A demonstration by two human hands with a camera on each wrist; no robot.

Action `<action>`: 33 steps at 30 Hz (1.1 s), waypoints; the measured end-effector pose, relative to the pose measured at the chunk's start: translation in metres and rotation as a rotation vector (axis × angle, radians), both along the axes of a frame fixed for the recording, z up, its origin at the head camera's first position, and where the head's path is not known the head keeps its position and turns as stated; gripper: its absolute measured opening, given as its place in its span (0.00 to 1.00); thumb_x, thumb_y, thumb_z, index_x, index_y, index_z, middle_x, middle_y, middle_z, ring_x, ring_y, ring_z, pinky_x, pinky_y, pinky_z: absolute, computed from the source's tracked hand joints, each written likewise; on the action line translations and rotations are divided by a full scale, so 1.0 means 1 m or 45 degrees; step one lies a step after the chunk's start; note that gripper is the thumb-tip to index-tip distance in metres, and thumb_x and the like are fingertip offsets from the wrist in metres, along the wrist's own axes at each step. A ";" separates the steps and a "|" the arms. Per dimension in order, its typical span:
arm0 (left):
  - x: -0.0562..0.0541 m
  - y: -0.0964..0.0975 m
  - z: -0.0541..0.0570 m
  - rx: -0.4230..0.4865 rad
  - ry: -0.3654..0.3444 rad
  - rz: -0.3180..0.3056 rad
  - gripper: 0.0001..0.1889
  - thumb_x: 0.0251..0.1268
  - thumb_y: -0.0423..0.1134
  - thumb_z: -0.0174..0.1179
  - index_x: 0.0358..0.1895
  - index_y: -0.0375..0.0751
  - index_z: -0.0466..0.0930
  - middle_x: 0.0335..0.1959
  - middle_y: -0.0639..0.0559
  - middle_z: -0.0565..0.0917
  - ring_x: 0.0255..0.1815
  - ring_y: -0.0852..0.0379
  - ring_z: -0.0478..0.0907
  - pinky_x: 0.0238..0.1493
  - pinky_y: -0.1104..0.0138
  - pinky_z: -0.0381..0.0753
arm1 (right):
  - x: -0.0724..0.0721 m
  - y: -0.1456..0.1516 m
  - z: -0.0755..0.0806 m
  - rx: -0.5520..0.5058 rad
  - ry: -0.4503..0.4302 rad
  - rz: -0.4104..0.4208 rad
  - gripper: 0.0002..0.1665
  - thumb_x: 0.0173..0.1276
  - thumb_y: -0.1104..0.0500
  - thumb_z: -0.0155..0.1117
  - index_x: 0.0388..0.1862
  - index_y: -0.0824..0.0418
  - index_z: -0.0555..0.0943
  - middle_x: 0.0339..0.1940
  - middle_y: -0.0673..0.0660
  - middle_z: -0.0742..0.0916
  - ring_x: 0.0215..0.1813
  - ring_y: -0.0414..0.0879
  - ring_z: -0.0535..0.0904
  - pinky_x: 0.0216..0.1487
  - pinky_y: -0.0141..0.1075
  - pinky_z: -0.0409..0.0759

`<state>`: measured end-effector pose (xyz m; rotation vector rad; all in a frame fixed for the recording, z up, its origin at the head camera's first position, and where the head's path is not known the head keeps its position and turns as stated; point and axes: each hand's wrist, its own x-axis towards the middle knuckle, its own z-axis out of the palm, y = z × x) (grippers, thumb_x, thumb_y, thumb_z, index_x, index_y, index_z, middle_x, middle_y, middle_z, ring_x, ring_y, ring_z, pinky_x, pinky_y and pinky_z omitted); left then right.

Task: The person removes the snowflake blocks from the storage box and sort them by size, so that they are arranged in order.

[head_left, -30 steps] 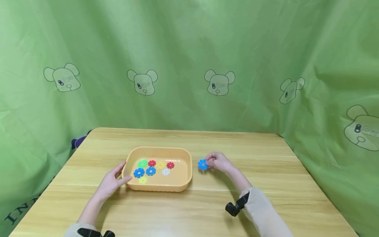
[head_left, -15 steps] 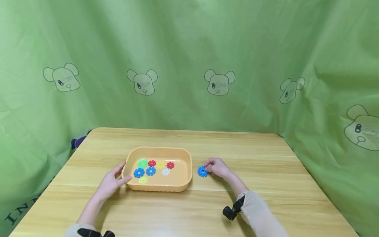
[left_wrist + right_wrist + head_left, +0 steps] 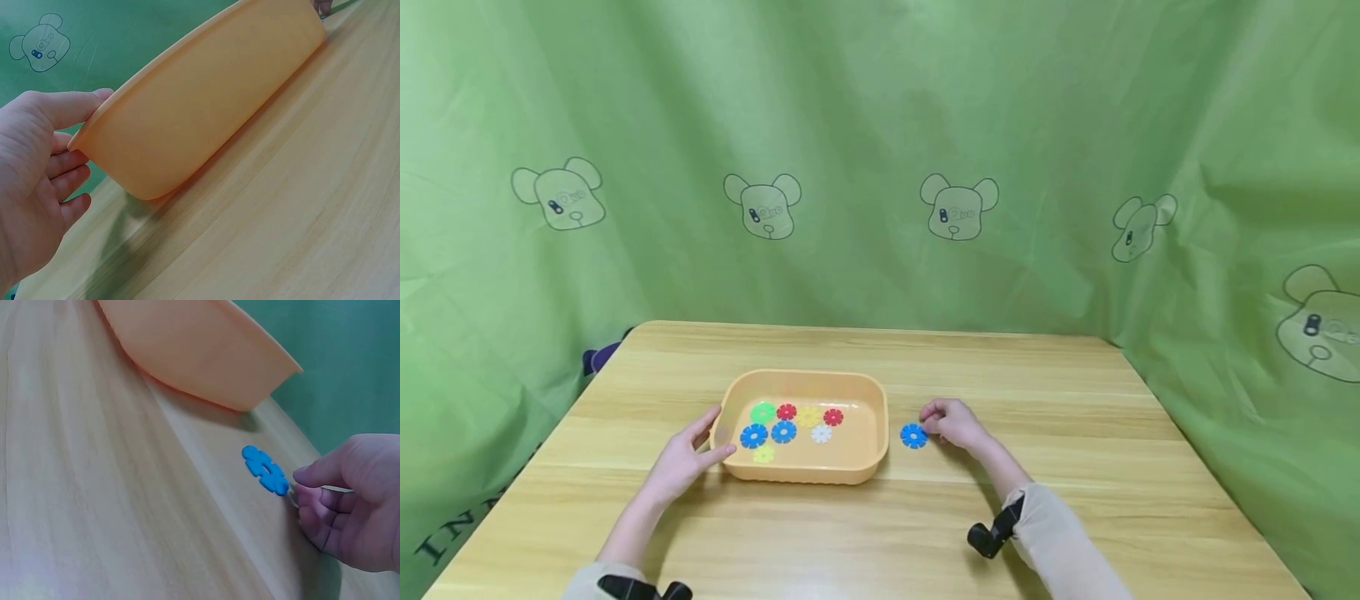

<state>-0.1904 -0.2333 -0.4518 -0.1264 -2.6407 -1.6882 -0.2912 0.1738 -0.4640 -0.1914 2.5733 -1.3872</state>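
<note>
My left hand point(image 3: 679, 467) grips the left end of an orange plastic tray point(image 3: 850, 473), with the thumb over its rim and the fingers against the outside, as the left wrist view point(image 3: 37, 175) also shows. A blue snowflake-shaped plastic disc point(image 3: 913, 435) lies flat on the table just right of the tray. Right at the disc's edge is my right hand point(image 3: 953, 423), its fingers bent. In the right wrist view, the thumb tip of that hand point(image 3: 356, 500) stands slightly off the blue disc point(image 3: 265, 470), and nothing sits between thumb and fingers.
Inside the tray lie several similar discs: green point(image 3: 763, 412), red point(image 3: 832, 417), white point(image 3: 822, 433), yellow and blue point(image 3: 754, 436). The wooden table point(image 3: 1060, 400) extends around it. A green curtain point(image 3: 865, 275) hangs behind and at both sides.
My right hand lowered the blue disc and set it flat on the table, a little nearer to me. Its fingers then moved slightly off the disc. My left hand stays on the tray.
</note>
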 end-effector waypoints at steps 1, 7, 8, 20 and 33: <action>0.000 0.000 -0.001 -0.002 0.002 0.000 0.39 0.60 0.36 0.61 0.69 0.25 0.50 0.69 0.29 0.53 0.68 0.33 0.52 0.66 0.50 0.55 | -0.001 0.001 0.001 -0.004 -0.005 0.001 0.08 0.58 0.71 0.61 0.38 0.71 0.78 0.29 0.57 0.80 0.28 0.45 0.74 0.27 0.33 0.77; -0.001 0.000 -0.001 -0.006 -0.002 0.002 0.39 0.60 0.37 0.61 0.69 0.26 0.50 0.69 0.29 0.52 0.68 0.33 0.52 0.65 0.50 0.56 | -0.002 0.001 0.018 -0.065 0.011 0.044 0.14 0.60 0.71 0.60 0.45 0.75 0.76 0.32 0.60 0.81 0.33 0.51 0.78 0.34 0.40 0.82; -0.001 0.000 0.000 -0.005 -0.005 0.004 0.39 0.60 0.37 0.61 0.69 0.26 0.50 0.69 0.29 0.52 0.68 0.33 0.52 0.65 0.50 0.57 | -0.002 0.001 0.023 -0.071 0.017 0.048 0.14 0.60 0.70 0.60 0.46 0.75 0.76 0.33 0.60 0.81 0.34 0.52 0.78 0.35 0.41 0.82; 0.001 0.001 0.001 -0.005 0.004 0.011 0.39 0.60 0.36 0.61 0.69 0.26 0.50 0.69 0.29 0.53 0.67 0.33 0.53 0.65 0.49 0.58 | -0.005 -0.038 0.078 -0.182 0.037 0.133 0.20 0.62 0.65 0.62 0.51 0.74 0.74 0.40 0.63 0.82 0.42 0.51 0.79 0.47 0.42 0.81; -0.002 0.000 0.001 0.007 -0.026 0.007 0.40 0.60 0.37 0.62 0.70 0.26 0.49 0.70 0.30 0.52 0.68 0.34 0.52 0.65 0.51 0.57 | -0.015 -0.107 0.091 -0.208 0.016 0.245 0.20 0.60 0.66 0.63 0.51 0.72 0.76 0.39 0.60 0.83 0.42 0.49 0.80 0.45 0.39 0.81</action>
